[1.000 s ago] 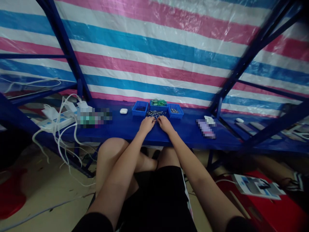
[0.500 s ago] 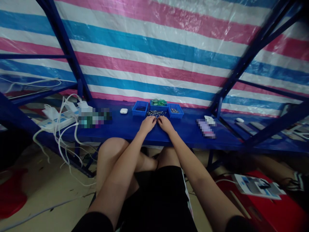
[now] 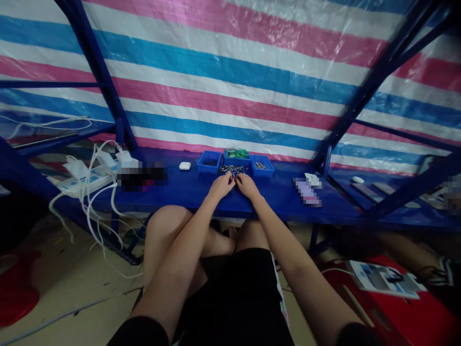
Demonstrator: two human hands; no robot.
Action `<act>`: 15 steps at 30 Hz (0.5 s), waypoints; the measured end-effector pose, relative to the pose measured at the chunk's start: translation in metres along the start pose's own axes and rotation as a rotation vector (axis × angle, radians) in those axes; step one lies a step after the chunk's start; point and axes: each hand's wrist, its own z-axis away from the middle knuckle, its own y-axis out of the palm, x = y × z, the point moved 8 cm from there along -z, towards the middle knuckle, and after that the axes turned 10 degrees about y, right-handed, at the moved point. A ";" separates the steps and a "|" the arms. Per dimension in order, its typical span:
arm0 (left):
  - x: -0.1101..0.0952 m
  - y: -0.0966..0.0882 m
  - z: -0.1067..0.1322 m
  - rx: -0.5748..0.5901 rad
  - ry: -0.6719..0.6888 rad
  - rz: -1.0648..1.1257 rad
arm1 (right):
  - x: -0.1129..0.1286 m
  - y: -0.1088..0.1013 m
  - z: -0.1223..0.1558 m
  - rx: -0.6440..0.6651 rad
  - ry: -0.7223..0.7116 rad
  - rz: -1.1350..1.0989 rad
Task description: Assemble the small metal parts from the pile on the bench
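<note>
On the long blue table [image 3: 176,190], a loose heap of slender silvery metal pieces [image 3: 231,169] lay crisscrossed. Just on the heap's near side, the left hand [image 3: 221,186] and right hand [image 3: 246,185] nearly met, about equally close; whether they gripped anything, I couldn't tell.

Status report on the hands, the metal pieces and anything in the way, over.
Left hand and right hand close together, grip contents unclear. Thin metal pieces heaped just beyond. Blue bins around the heap's far side, not blocking.

Heaped metal pieces [image 3: 233,169] beside blue bins [image 3: 262,173] suggest a workshop.
</note>
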 end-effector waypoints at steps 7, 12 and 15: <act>0.005 0.002 -0.002 -0.035 0.024 -0.085 | 0.008 -0.009 0.003 -0.035 -0.048 -0.136; 0.009 0.005 -0.002 -0.020 0.017 -0.120 | 0.009 -0.008 0.003 -0.013 -0.063 -0.135; 0.009 0.004 -0.002 -0.028 0.006 -0.127 | 0.008 -0.007 0.002 -0.007 -0.053 -0.119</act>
